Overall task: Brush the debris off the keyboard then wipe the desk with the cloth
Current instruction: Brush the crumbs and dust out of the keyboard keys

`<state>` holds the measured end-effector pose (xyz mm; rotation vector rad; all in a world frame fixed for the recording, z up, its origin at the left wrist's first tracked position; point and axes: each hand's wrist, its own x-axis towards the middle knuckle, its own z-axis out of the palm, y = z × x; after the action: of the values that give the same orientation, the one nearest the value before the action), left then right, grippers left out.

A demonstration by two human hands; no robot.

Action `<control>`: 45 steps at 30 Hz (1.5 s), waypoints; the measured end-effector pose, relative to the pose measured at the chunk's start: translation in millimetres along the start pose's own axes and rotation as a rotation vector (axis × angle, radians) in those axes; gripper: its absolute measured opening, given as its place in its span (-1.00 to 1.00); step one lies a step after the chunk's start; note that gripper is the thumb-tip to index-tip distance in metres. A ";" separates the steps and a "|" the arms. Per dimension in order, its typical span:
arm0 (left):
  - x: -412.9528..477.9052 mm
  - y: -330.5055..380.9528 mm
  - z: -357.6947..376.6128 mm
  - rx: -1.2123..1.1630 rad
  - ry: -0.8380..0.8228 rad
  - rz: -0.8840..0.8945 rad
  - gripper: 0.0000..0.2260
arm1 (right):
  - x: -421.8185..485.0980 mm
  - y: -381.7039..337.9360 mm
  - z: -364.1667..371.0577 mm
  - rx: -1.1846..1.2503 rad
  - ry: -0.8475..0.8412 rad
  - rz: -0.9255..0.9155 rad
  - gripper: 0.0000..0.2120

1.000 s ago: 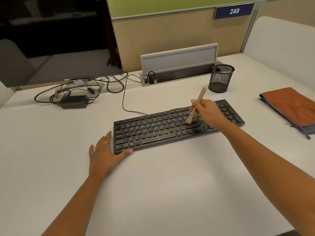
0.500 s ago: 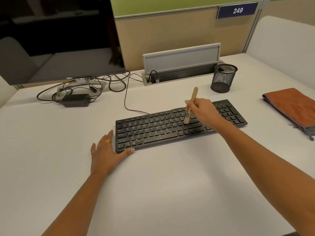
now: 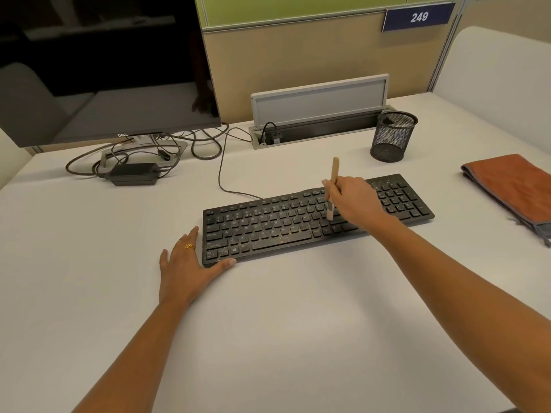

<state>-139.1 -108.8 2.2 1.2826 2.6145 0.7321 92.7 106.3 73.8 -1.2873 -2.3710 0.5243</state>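
Observation:
A black keyboard (image 3: 268, 228) speckled with tan crumbs lies across the middle of the white desk (image 3: 283, 323). My right hand (image 3: 354, 201) grips a small wooden brush (image 3: 334, 174) over the right-centre keys, handle almost upright, bristles down on the keys. My left hand (image 3: 186, 269) lies flat on the desk at the keyboard's near-left corner, thumb against its front edge, fingers along its left side. An orange cloth (image 3: 512, 186) with a grey trim lies folded at the right edge of the desk.
A black mesh pen cup (image 3: 392, 137) stands behind the keyboard's right end. A monitor (image 3: 104, 70) with a tangle of cables and a power brick (image 3: 134, 173) fills the back left. A grey cable box with its lid up (image 3: 319, 98) sits at the back centre.
My right hand has carried the brush leftward over the keys, and the handle has swung from a right lean to nearly upright. My left hand has stayed at the keyboard's corner.

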 end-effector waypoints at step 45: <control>-17.5 1.0 2.2 0.056 0.053 -0.059 -0.15 | -10.2 -59.1 45.8 0.421 -0.065 -0.056 -0.74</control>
<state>-126.6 -121.1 -0.7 1.2106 2.7209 0.6977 33.2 61.3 62.4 -1.0229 -2.1793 0.9974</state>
